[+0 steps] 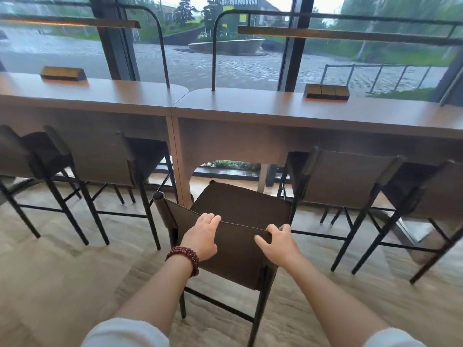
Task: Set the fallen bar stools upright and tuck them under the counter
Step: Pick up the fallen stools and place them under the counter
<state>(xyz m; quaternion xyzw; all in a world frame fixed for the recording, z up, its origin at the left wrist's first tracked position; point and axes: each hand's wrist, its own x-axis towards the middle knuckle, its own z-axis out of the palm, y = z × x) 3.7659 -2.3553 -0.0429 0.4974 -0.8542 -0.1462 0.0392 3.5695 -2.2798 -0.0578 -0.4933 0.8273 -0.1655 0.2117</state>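
A dark brown bar stool (240, 204) stands upright in front of me, its seat pointing at the counter (250, 108) and mostly out from under it. My left hand (201, 236) grips the top edge of its backrest, fingers curled over the rim. My right hand (278, 240) grips the same edge further right, thumb on the near face. Two more stools (100, 156) stand tucked under the counter to the left, and two stools (345, 176) stand to the right.
A counter support panel (179, 156) drops to the floor just left of the stool's seat. Two curved metal lamp posts (214, 58) rise from the countertop, with socket boxes (327, 91) on it. Large windows lie beyond. Pale floor surrounds me.
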